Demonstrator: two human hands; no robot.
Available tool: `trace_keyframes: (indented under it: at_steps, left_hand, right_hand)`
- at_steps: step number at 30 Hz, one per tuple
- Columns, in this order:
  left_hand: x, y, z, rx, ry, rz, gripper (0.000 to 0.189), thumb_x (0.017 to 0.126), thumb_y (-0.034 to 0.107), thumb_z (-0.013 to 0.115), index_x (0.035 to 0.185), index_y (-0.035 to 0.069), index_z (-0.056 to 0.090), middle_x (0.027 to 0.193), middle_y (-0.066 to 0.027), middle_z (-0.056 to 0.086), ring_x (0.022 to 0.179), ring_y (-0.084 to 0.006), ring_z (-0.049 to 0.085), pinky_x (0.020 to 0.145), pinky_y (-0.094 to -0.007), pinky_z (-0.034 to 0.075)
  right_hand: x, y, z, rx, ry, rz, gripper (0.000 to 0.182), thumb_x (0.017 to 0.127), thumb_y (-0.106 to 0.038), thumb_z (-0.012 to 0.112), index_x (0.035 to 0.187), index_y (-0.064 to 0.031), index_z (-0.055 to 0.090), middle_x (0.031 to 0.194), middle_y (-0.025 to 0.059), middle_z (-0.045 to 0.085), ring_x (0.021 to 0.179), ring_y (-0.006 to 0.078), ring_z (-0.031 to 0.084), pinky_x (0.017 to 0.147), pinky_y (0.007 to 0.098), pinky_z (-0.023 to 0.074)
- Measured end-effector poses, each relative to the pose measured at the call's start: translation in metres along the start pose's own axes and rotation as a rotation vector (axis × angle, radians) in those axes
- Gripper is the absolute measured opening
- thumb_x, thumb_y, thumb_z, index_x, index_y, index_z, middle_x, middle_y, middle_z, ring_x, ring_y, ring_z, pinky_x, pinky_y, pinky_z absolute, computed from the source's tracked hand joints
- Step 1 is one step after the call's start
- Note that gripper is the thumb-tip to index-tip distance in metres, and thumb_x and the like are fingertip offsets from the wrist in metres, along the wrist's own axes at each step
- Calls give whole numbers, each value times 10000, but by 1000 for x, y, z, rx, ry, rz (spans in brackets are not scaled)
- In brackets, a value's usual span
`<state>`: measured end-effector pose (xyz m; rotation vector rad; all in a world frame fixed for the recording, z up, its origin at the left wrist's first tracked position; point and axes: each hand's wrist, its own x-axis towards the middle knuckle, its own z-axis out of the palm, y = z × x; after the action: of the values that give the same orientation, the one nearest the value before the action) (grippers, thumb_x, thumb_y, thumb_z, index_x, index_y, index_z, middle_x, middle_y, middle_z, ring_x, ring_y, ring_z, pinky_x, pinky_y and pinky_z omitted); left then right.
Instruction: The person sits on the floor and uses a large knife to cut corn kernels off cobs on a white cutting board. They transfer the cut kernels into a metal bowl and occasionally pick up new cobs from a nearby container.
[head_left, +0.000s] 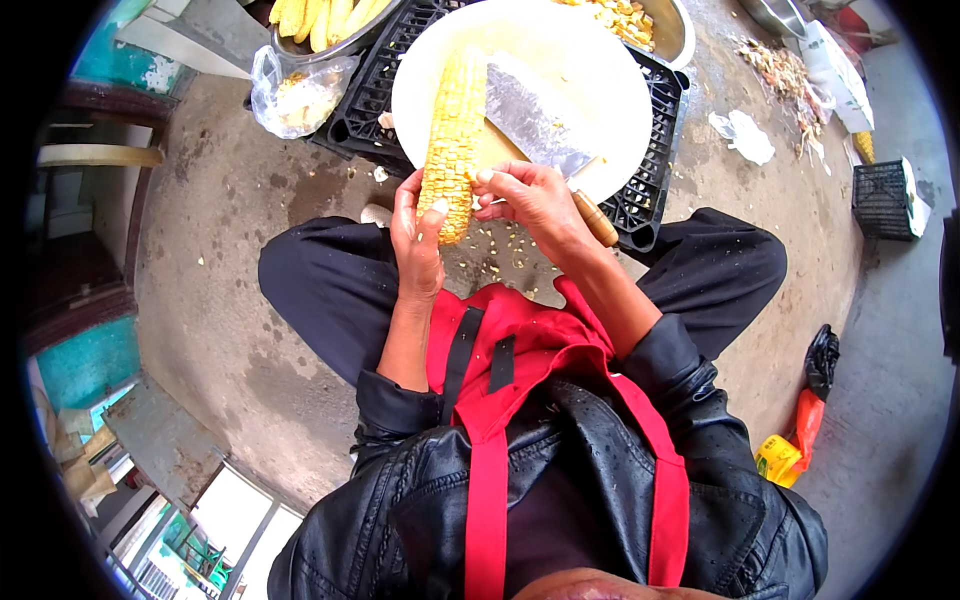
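My left hand (420, 232) grips the lower end of a yellow corn cob (456, 135), its thumb lying across the kernels. The cob points away from me, its upper part over a round white board (626, 120). Thumb and fingertips of my right hand (517, 199) touch the cob's right side near its lower end; whether they pinch a kernel, I cannot tell. A cleaver with a broad metal blade (536, 112) lies on the board, its wooden handle (596, 217) sticking out over the near right edge, beside my right wrist.
Black plastic crates (660, 157) support the board. Behind stand a metal basin (285, 49) of corn cobs and a bowl (679, 37) of yellow pieces. A plastic bag (300, 94) sits at the left. Loose kernels (491, 255) dot the floor between my knees.
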<state>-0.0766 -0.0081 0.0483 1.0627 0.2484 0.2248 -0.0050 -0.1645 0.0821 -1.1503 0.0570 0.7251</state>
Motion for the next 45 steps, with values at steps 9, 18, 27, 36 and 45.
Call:
trace_keyframes:
  at_steps: [9,18,27,36,45]
  left_hand:
    - [0,-1,0,4,1,-83,580,891,225,622,1348,-55,401,1206,-154,580,1041,-196,623,899,-329,524]
    - [1,-2,0,-58,33,-149,499,912,201,542,1330,-47,429,1137,-155,625,909,-195,672,705,-317,586]
    - [4,-4,-3,-69,43,-198,475,912,234,499,1306,-29,472,1113,-139,646,889,-202,679,697,-343,587]
    - [3,-5,1,5,71,-139,494,903,235,516,1320,-24,461,1119,-136,640,897,-202,675,701,-338,588]
    - [5,-16,-6,124,-15,48,547,895,206,583,1349,-51,421,1210,-147,595,1061,-210,625,942,-338,506]
  right_hand:
    - [3,6,-5,-24,-4,-14,179,931,-160,641,941,18,651,878,68,669,743,115,643,774,279,570]
    - [3,8,-7,18,-42,-41,213,962,-151,580,921,44,655,883,76,668,743,119,625,788,302,572]
    - [8,14,-7,54,-42,-41,254,963,-160,549,983,59,678,891,74,678,749,135,650,757,292,570]
    - [9,13,-1,-66,36,-44,220,950,-184,610,967,28,666,859,63,676,746,115,646,730,275,560]
    - [12,13,-8,-217,58,-72,227,904,-177,646,946,47,644,862,73,680,756,131,672,702,263,554]
